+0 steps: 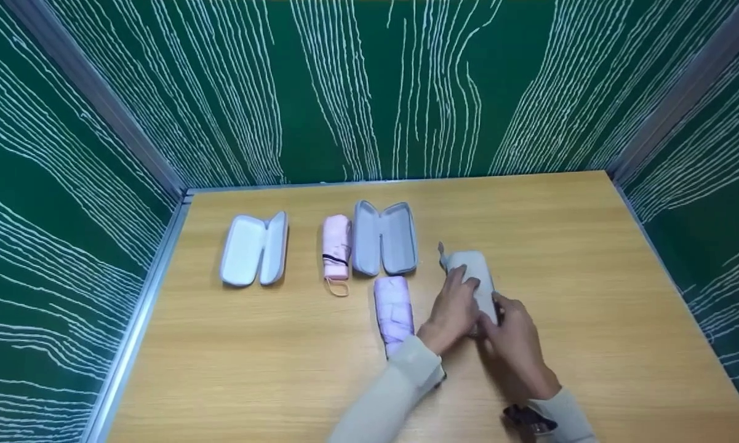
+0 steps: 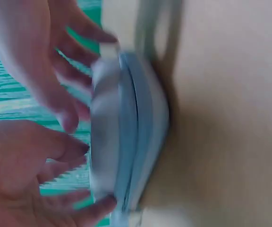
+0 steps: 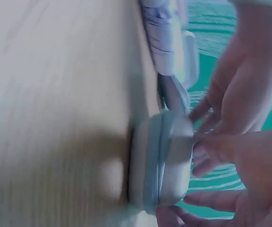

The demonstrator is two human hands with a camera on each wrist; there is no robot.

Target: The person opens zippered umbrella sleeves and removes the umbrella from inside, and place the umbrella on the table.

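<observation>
A light grey zip case (image 1: 472, 266) lies closed on the table, a small strap (image 1: 442, 248) at its far left corner. My left hand (image 1: 455, 306) rests across its top with the fingers loosely spread. At the near right edge, my right hand (image 1: 518, 335) holds the case between thumb and fingers. In the left wrist view, the zip seam (image 2: 131, 113) runs along the side of the case. The right wrist view also shows both hands around the case (image 3: 174, 165); whether a zip pull is pinched cannot be made out.
A purple folded umbrella (image 1: 394, 311) lies left of my left hand, its near end behind the sleeve. Beyond it sit an open grey case (image 1: 398, 239) and a pink folded umbrella (image 1: 336, 243). An open white-lined case (image 1: 246, 252) lies far left. Green walls (image 1: 332, 92) enclose the table.
</observation>
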